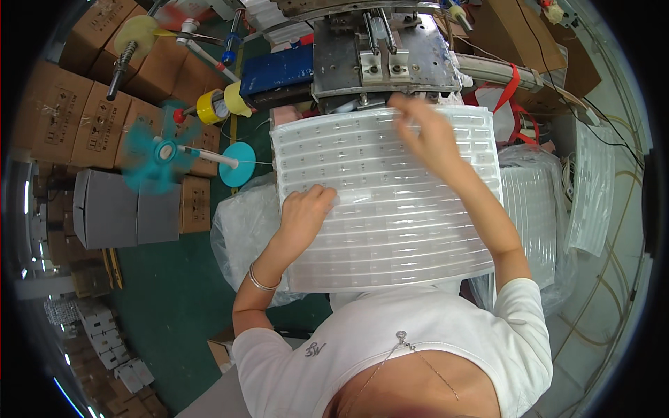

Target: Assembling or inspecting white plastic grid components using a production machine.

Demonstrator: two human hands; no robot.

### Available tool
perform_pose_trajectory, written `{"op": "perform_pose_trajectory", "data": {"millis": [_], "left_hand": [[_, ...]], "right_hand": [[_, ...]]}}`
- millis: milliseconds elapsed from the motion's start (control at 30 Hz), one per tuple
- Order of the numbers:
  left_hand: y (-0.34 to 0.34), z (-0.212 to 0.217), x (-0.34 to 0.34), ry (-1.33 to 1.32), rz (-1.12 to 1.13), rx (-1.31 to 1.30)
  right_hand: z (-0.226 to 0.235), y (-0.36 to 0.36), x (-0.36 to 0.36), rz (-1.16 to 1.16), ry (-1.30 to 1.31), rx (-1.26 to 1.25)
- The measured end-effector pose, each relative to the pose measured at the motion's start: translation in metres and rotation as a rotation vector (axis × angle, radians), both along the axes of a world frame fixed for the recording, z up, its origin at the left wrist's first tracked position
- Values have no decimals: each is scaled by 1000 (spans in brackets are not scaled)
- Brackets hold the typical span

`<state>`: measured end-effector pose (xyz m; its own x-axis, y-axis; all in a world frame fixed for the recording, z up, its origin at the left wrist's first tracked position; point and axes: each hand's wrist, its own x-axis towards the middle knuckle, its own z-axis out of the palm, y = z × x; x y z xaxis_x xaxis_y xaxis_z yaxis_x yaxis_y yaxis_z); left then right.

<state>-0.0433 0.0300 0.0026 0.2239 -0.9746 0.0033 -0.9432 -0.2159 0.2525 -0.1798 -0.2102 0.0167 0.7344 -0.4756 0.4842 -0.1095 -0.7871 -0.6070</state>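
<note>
Pressing left hand, fingers curled, flat on clear compartment tray on lap-level stack below metal machine; right hand blurred, grip unclear, hovering near tray's far edge. Steadying tray advisable.

Cardboard boxes, a teal fan and yellow tape rolls stand left.

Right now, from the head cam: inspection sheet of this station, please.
Surface: clear ribbed plastic tray fills the work area.
Job's things: tray rows hold small clear parts.
Clutter: bagged tray stack, tape rolls.
Grippers: left hand rests on the tray; right hand blurred over its far rows, grasp unclear.
Cables: black wires at right.
Surroundings: metal machine, teal fan, cardboard boxes.
</note>
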Motion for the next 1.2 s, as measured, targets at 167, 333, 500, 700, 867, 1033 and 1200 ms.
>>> {"op": "perform_pose_trajectory", "data": {"millis": [167,333,500,700,867,1033,1200], "left_hand": [[-1,8,-5,31,29,-44],[-23,11,-19,173,136,-166],[-42,-7,-24,21,-123,-267],[-20,-12,-18,116,-73,-144],[-20,-3,-14,162,-35,-179],[-39,15,-6,232,63,-257],[-83,26,17,146,204,-588]], "right_hand": [[-33,55,-32,420,327,-189],[-28,43,-24,494,361,2],[7,19,-19,202,181,188],[9,-8,-35,26,128,353],[32,-15,-11,87,99,260],[21,-26,1,126,-131,214],[30,-29,-1,103,-137,285]]}}
